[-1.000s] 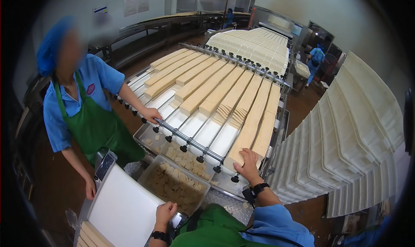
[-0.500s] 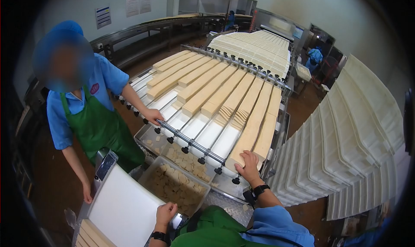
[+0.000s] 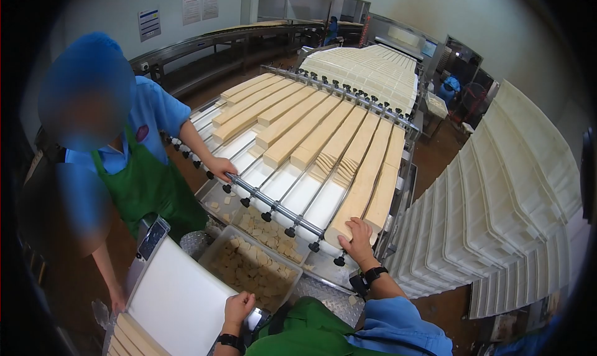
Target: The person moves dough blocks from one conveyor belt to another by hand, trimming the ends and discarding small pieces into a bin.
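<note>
Long pale rows of stacked flat pieces (image 3: 303, 128) lie between metal rods on a white conveyor (image 3: 303, 191). At the near right end of the rows, my right hand (image 3: 356, 239) rests with fingers apart on the end of one row, by the rod with black knobs (image 3: 273, 203). My left hand (image 3: 240, 307) is curled at the right edge of a lower white belt (image 3: 180, 290); whether its fingers hold anything is hidden. More pale rows (image 3: 134, 338) lie at that belt's near left end.
A co-worker in a green apron (image 3: 146, 185) stands at left, one hand on the knobbed rod. Bins of broken pieces (image 3: 252, 266) sit below the conveyor. Tall stacked white trays (image 3: 491, 200) stand at right. Two people are farther back.
The co-worker has leaned forward a little, and their lower hand has shifted slightly down and left. My hands and the pale rows look unmoved.
</note>
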Demonstrator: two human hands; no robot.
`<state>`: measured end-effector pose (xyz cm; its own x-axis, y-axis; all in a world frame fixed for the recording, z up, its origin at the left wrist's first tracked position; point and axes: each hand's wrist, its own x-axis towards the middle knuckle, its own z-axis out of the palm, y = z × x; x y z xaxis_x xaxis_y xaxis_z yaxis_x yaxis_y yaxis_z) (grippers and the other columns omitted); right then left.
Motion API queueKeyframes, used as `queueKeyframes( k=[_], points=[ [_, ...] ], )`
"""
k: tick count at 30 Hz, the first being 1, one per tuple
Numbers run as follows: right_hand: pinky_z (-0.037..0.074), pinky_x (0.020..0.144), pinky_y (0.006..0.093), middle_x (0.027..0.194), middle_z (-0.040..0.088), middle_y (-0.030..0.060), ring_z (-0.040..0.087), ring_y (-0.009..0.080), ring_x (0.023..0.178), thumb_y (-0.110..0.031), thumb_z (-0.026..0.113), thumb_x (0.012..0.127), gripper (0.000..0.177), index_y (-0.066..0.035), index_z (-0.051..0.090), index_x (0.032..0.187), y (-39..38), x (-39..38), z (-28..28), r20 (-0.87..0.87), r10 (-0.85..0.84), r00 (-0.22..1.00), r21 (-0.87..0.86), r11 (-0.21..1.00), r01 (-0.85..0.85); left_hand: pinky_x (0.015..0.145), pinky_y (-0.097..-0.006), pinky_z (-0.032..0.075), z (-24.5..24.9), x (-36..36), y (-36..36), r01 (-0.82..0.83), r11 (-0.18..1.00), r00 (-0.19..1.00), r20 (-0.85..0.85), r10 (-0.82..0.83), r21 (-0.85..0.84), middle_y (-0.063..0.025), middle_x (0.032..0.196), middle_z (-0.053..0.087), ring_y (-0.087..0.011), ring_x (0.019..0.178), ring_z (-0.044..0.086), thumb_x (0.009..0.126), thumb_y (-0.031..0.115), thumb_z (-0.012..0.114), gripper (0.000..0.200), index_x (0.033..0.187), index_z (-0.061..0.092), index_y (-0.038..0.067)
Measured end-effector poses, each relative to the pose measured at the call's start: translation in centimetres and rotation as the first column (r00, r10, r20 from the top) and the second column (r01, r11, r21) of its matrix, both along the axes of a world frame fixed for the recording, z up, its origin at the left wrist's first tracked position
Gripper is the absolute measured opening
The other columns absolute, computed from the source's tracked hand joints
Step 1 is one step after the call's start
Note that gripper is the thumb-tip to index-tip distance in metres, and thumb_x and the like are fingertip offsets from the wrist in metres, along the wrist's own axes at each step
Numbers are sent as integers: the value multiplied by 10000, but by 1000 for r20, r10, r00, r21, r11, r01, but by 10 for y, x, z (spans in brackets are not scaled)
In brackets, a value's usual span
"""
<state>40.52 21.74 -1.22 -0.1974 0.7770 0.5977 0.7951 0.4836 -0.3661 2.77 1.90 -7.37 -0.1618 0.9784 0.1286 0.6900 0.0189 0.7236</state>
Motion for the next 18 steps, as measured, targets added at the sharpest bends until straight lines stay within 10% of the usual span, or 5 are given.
queueKeyframes(
  k=[18],
  points=[
    [288,1011,478,1227,522,186,458,352,1172,-256,744,746,501,-58,546,1161,0,-1,-4,8,-9,1000,18,1000,9,550,-415,490,-2,-1,-3,-39,999,999,7,40,-34,-131,616,610,-338,588,613,832,287,660,272,681,591,71]
  ],
)
